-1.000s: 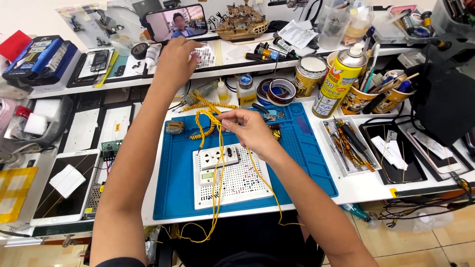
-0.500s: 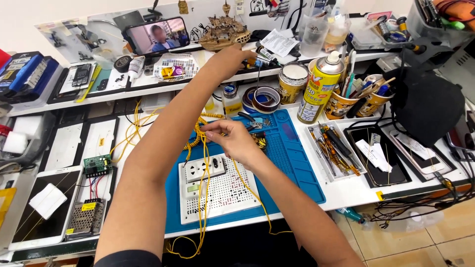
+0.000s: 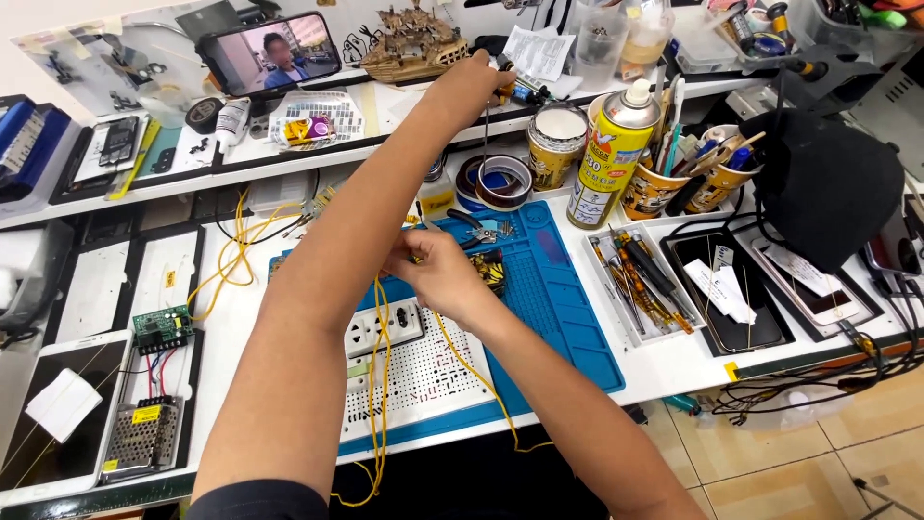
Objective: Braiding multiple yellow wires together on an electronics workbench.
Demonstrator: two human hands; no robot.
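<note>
My left hand (image 3: 469,85) reaches far up to the back shelf and closes on a small dark tool (image 3: 521,92) with an orange band, beside a wooden model ship (image 3: 412,50). A thin rod hangs below that hand. My right hand (image 3: 435,272) is over the blue work mat (image 3: 563,289), pinching a bundle of yellow wires (image 3: 377,385). The wires run down over a white perforated board (image 3: 423,371) and past the table's front edge. A white socket strip (image 3: 397,325) lies just left of my right hand.
A yellow spray can (image 3: 612,154), a tin can (image 3: 556,144), tape rolls (image 3: 501,179) and paper cups of tools (image 3: 674,185) stand behind the mat. A propped phone (image 3: 269,53) plays a video. A black cap (image 3: 818,183) lies right, a green circuit board (image 3: 162,327) left.
My left hand has travelled right along the back shelf, from near the phone to the tool beside the model ship. My right hand stays over the mat holding the yellow wires.
</note>
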